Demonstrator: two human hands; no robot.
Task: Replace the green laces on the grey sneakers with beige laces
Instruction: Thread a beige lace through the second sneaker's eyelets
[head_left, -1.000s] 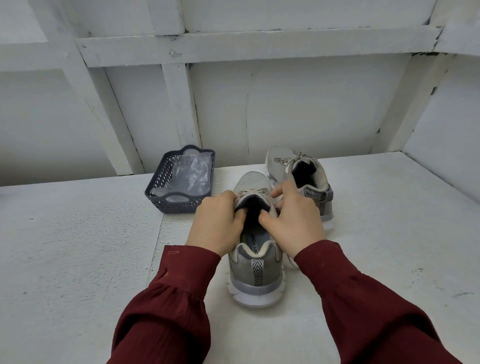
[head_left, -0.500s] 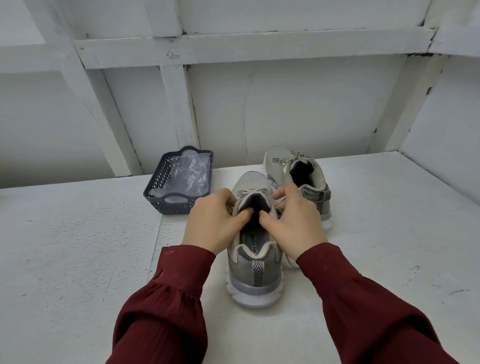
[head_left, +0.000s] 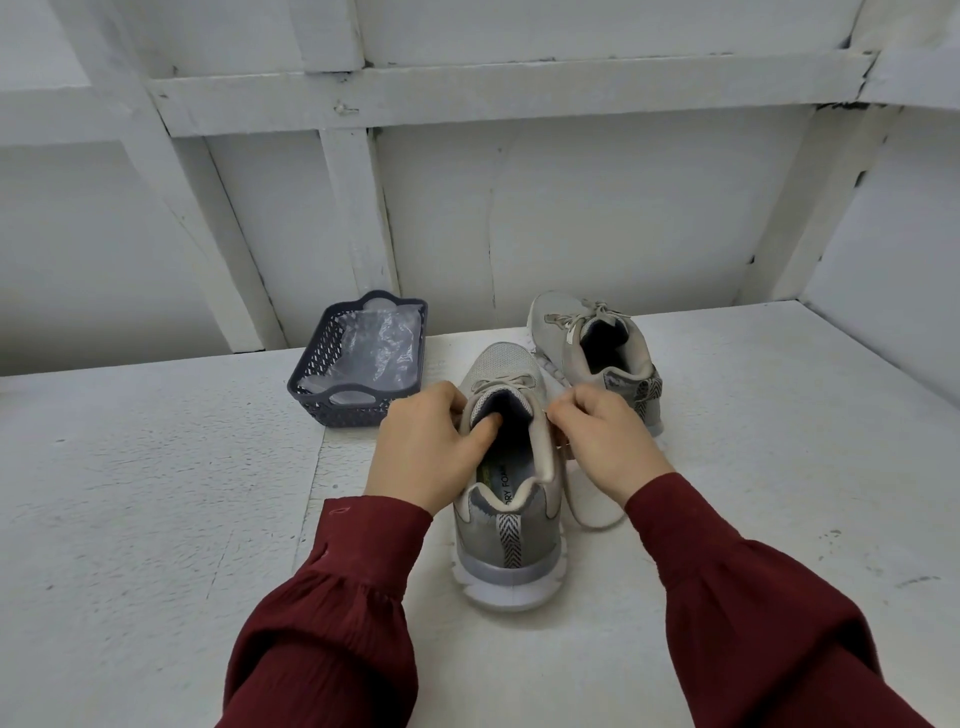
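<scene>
Off the tongue and out to the side goes the right hand (head_left: 605, 441), and a slack loop of beige lace (head_left: 592, 526) now trails on the white table (head_left: 156, 493) beside the near sneaker (head_left: 506, 525). That sneaker is grey mesh with a white sole and a striped heel tab. Curled right fingers pinch the lace by the collar. The left hand (head_left: 421, 452) grips the collar, thumb inside the opening. The sneaker stands upright at the table's centre, heel toward the person, toe toward the wall, its long axis running near to far. The far sneaker (head_left: 597, 348), laced, sits just behind on the right.
</scene>
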